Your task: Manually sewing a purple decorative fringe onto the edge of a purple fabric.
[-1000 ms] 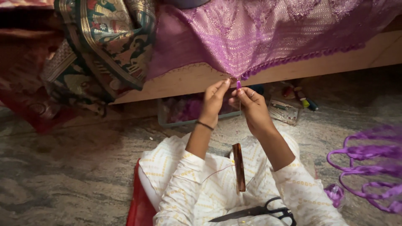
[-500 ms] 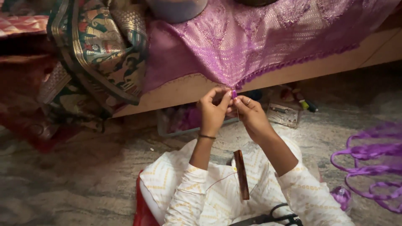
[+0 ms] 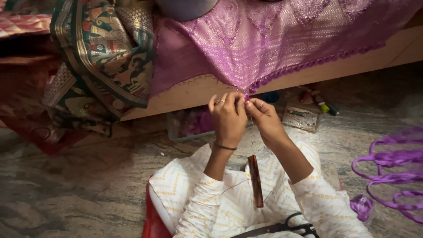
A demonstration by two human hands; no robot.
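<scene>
Scissors (image 3: 291,228) and a brown stick (image 3: 255,180) are lying on the lap. Beyond, left hand (image 3: 228,117) and right hand (image 3: 263,119) are pinching a purple tassel (image 3: 246,96) at the hanging purple fabric's (image 3: 273,48) edge.

From my remote view I make out two packages, both on the floor under the wooden edge. A clear, shallow rectangular plastic box (image 3: 190,124) with pink and purple contents sits just left of my left hand (image 3: 229,118). A small flat rectangular pack (image 3: 301,117), pale with a darker patterned face, lies to the right of my right hand (image 3: 265,121). I see no signs or screens.
</scene>
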